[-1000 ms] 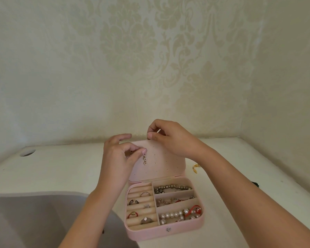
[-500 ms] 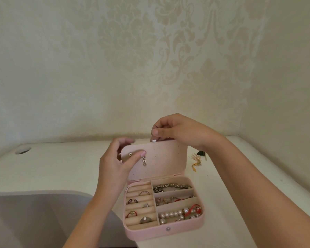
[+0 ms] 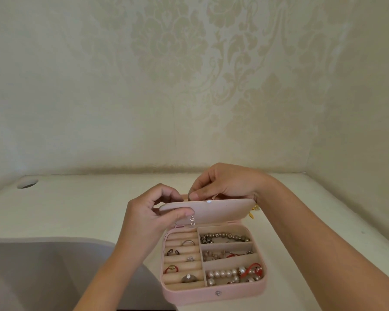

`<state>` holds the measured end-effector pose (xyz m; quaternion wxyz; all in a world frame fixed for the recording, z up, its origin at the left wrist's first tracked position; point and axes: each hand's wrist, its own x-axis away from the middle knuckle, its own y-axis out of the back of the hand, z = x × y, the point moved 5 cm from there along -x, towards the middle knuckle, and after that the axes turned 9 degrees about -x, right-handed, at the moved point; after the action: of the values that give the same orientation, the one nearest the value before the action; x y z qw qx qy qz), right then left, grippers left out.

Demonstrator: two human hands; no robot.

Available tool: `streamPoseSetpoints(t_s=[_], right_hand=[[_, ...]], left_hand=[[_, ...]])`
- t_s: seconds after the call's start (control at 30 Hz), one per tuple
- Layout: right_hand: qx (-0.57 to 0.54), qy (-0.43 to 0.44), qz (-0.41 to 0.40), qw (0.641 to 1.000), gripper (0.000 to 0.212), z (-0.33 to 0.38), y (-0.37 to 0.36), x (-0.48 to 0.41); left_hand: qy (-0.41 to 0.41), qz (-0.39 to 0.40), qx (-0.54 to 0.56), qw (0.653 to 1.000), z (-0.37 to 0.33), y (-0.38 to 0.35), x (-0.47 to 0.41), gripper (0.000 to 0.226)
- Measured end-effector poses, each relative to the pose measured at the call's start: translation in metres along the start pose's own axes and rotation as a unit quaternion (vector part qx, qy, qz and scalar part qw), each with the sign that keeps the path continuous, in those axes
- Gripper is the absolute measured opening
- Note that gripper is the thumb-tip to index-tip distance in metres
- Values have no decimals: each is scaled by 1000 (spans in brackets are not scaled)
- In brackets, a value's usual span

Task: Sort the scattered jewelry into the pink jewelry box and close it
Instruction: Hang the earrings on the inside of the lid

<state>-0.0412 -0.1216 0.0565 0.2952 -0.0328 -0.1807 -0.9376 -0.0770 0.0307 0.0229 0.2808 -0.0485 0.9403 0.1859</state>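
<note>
Well, nearly done: left hand (image 3: 144, 217) fingers clamp the lid (image 3: 222, 209) at its left corner, an earring (image 3: 192, 221) dangling beneath; the pink jewelry box (image 3: 213, 296), lower centre, holds rings and beads. Right hand (image 3: 226, 182) fingers pinch the lid's top edge. Gold bits (image 3: 255, 208) still lie on the counter (image 3: 76, 209), right. Lid tips lower than half a second ago.

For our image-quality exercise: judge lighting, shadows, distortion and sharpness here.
Head view: soft, even light, no glare on the pink jewelry box; barely any shadow under the left hand or right hand; wide-angle stretch swells the forearms toward the corners; pearl bracelet slightly soft.
</note>
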Motion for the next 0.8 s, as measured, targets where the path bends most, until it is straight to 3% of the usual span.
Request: streamPoseSetpoints(t_s=[0.23,0.8], right_hand=[[61,16,2,998,7,5,-3,2],[16,14,11,1000,13,3,-5,-1]], left_hand=[[0,7,-7,1000,6,2,-4,38],[5,8,-20,1000,14,3,-10,40]])
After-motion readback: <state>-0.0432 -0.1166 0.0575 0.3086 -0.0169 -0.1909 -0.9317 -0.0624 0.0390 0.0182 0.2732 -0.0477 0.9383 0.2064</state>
